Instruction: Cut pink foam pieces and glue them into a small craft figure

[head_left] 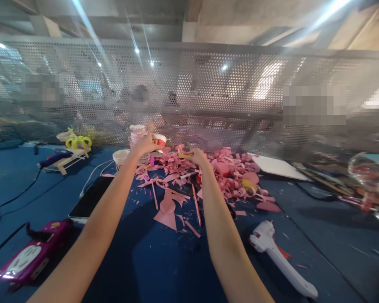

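Fingers of the left hand (144,144) are curled around a stack of pink cups (137,135) at the far side of the blue table (164,261), gripping it from the right. Fingers of the right hand (197,156) are bent over a yellow strip (183,155) lying on the pink scraps (230,172); whether they pinch it or only touch it cannot be told. A red-rimmed cup (159,140) stands just beside the left hand, and a white cup (120,156) sits below the stack. A pink cone (166,212) lies between the forearms. A dark tablet (91,198) lies left of the left arm, with a magenta device (31,256) nearer the viewer. A white glue gun (281,259) lies right of the right arm. A white board (276,166) lies past the scraps. A perforated metal screen (208,92) backs the table.
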Demonstrator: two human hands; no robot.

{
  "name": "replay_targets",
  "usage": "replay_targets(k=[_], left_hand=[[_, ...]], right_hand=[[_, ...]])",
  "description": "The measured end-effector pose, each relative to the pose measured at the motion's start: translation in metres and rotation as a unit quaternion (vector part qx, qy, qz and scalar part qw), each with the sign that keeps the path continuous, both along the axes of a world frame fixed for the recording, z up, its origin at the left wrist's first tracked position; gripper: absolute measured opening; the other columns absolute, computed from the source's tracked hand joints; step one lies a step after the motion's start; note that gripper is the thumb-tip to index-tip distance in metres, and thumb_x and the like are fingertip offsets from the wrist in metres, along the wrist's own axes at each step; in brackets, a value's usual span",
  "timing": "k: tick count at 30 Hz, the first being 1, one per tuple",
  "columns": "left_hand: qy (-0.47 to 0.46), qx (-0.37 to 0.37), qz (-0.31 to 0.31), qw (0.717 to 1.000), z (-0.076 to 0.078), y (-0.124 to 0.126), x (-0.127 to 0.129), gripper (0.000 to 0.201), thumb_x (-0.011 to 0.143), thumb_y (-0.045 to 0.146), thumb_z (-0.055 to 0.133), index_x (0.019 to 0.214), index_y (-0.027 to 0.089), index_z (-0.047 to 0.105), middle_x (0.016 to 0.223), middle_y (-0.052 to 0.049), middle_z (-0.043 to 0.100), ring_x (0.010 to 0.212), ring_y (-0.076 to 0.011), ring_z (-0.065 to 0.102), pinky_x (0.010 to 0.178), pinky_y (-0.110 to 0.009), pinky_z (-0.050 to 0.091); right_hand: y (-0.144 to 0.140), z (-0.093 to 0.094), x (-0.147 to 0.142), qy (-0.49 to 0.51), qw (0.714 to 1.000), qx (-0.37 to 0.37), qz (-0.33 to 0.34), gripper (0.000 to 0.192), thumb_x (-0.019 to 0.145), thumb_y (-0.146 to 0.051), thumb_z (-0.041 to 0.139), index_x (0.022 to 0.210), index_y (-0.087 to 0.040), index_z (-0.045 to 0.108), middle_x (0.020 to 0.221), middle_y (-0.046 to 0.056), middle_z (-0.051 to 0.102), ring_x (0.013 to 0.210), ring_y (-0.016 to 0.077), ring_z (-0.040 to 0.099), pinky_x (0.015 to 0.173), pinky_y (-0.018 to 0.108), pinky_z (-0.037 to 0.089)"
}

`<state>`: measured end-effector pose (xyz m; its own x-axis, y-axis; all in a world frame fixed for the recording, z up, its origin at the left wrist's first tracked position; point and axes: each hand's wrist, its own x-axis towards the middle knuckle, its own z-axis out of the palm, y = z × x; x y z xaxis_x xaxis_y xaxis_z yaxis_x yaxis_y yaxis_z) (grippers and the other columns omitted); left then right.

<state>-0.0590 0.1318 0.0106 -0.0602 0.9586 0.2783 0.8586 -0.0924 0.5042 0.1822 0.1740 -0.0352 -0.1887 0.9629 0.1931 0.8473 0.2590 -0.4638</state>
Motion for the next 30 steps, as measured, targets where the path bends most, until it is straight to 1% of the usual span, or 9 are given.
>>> replay_targets(k=[5,11,15,17,19,22,25,28,30], left_hand=[[0.002,0.022,-0.043,0.999,-0.012,0.007,0.004,0.067,0.068,0.041,0.066,0.124,0.014,0.04,0.112,-0.014,0.058,0.099,-0.0261,0.058,0.082,-0.033,0.043],[0.04,0.087,-0.051,0.994,-0.031,0.012,0.01,0.073,0.074,0.031,0.062,0.136,0.014,0.027,0.136,-0.02,0.038,0.12,-0.0312,0.046,0.095,-0.041,0.038],[0.063,0.136,-0.078,0.986,-0.038,0.012,0.02,0.068,0.073,0.016,0.059,0.134,0.009,0.031,0.142,-0.022,0.029,0.134,-0.0299,0.028,0.106,-0.043,0.026],[0.032,0.143,-0.104,0.984,-0.037,0.01,0.029,0.065,0.072,0.014,0.06,0.132,0.009,0.034,0.142,-0.021,0.029,0.136,-0.0276,0.023,0.109,-0.042,0.022],[-0.04,0.114,-0.169,0.978,-0.034,0.008,0.04,0.07,0.071,0.02,0.064,0.133,0.011,0.034,0.142,-0.019,0.032,0.134,-0.0256,0.029,0.109,-0.04,0.025],[-0.169,0.024,-0.284,0.944,-0.035,0.007,0.057,0.09,0.065,0.029,0.073,0.138,0.014,0.025,0.142,-0.021,0.034,0.128,-0.027,0.039,0.101,-0.04,0.037],[-0.239,-0.022,-0.292,0.926,-0.045,0.01,0.071,0.092,0.063,0.027,0.076,0.138,0.015,0.024,0.139,-0.023,0.037,0.117,-0.0276,0.05,0.089,-0.038,0.047],[-0.162,-0.016,-0.283,0.945,-0.062,0.016,0.078,0.081,0.064,0.021,0.073,0.133,0.013,0.031,0.129,-0.021,0.049,0.102,-0.0239,0.06,0.079,-0.035,0.051],[-0.076,-0.002,-0.284,0.956,-0.073,0.017,0.078,0.075,0.062,0.019,0.074,0.127,0.012,0.038,0.121,-0.018,0.055,0.101,-0.0244,0.06,0.082,-0.035,0.05]], right_hand=[[-0.005,0.022,0.017,0.051,0.998,-0.009,0.023,0.026,0.072,-0.023,0.064,0.095,-0.015,0.073,0.061,-0.002,0.067,0.054,0.0089,0.057,0.055,0.017,0.043],[-0.012,0.044,0.031,0.098,0.994,0.039,-0.01,0.033,0.075,-0.027,0.062,0.104,-0.012,0.07,0.058,-0.001,0.065,0.056,0.0108,0.059,0.057,0.018,0.045],[-0.015,0.05,0.039,0.103,0.993,0.05,-0.024,0.033,0.073,-0.027,0.064,0.101,-0.01,0.071,0.062,0.002,0.067,0.058,0.0127,0.061,0.058,0.02,0.046],[-0.016,0.051,0.041,0.105,0.994,0.036,-0.013,0.031,0.072,-0.028,0.065,0.097,-0.011,0.072,0.062,0.002,0.067,0.057,0.0124,0.061,0.057,0.02,0.046],[-0.016,0.05,0.042,0.112,0.993,0.023,-0.004,0.027,0.074,-0.026,0.063,0.096,-0.012,0.073,0.066,0.003,0.069,0.057,0.0121,0.062,0.057,0.02,0.047],[-0.015,0.048,0.039,0.115,0.993,0.013,-0.003,0.027,0.077,-0.018,0.057,0.099,-0.012,0.072,0.071,0.004,0.071,0.059,0.0121,0.064,0.058,0.019,0.048],[-0.014,0.048,0.033,0.101,0.995,0.016,-0.002,0.029,0.076,-0.016,0.056,0.101,-0.013,0.071,0.071,0.004,0.072,0.062,0.0126,0.064,0.059,0.019,0.048],[-0.015,0.05,0.031,0.074,0.997,0.03,-0.012,0.029,0.075,-0.017,0.057,0.1,-0.015,0.072,0.072,0.004,0.072,0.066,0.0139,0.064,0.062,0.02,0.047],[-0.014,0.05,0.033,0.055,0.997,0.044,-0.027,0.03,0.074,-0.016,0.056,0.099,-0.015,0.072,0.077,0.004,0.072,0.072,0.0152,0.065,0.066,0.021,0.047]])
